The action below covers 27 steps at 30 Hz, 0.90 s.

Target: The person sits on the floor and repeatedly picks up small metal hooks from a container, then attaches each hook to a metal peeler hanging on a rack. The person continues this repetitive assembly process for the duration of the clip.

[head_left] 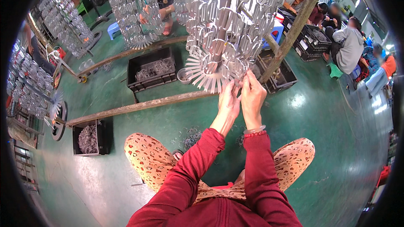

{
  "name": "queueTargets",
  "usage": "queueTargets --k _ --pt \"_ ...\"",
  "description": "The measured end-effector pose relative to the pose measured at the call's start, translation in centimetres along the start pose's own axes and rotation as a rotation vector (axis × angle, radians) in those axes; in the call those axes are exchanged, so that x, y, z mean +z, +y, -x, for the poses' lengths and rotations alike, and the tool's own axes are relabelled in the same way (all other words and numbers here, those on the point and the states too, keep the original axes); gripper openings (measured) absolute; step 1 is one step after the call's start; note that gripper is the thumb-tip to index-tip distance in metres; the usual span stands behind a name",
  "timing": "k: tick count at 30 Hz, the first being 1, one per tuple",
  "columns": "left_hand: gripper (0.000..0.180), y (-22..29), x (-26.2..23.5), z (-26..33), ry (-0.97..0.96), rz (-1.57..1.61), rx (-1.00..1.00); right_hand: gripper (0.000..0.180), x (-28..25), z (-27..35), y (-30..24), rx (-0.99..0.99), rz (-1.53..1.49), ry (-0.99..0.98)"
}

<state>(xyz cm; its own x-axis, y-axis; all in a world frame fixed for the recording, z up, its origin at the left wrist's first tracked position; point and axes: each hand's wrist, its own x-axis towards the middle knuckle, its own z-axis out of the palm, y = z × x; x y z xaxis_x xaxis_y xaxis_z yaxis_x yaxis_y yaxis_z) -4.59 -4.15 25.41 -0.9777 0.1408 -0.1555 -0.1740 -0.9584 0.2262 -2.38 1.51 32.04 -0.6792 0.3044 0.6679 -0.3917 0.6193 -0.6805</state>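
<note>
Left hand (228, 101) and right hand (252, 94) side by side, raised to fanned lower rim of hanging metal rack (219, 33). Fingertips of both pinched together on thin metal piece (240, 80) at rim. Black crate (152, 72) of metal parts on green floor (320, 143) beyond.

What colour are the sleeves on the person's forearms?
Dark red sleeves, seen in the head view; both hands reach up to the hanging metal rack.

Green floor (320, 113): black crates (151, 70) of metal pieces, scattered loops (191, 134).
</note>
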Motion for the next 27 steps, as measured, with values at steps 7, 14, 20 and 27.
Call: queueTargets --k 7,14,20,27 --pt "0.032 -0.5 0.1 -0.2 -0.026 -0.028 0.061 0.039 0.8 -1.3 0.1 -0.179 0.163 0.029" --pt "0.035 -1.4 0.8 0.2 -0.047 -0.023 0.109 0.049 0.3 -2.4 -0.9 -0.145 0.276 -0.013" --pt "0.037 -1.4 -0.2 -0.2 -0.026 -0.050 0.057 0.048 -0.5 -2.7 -1.6 -0.147 0.369 -0.041" --pt "0.033 -1.1 0.1 -0.1 0.009 -0.104 0.034 0.034 -0.5 -3.7 -1.6 -0.103 0.473 -0.122"
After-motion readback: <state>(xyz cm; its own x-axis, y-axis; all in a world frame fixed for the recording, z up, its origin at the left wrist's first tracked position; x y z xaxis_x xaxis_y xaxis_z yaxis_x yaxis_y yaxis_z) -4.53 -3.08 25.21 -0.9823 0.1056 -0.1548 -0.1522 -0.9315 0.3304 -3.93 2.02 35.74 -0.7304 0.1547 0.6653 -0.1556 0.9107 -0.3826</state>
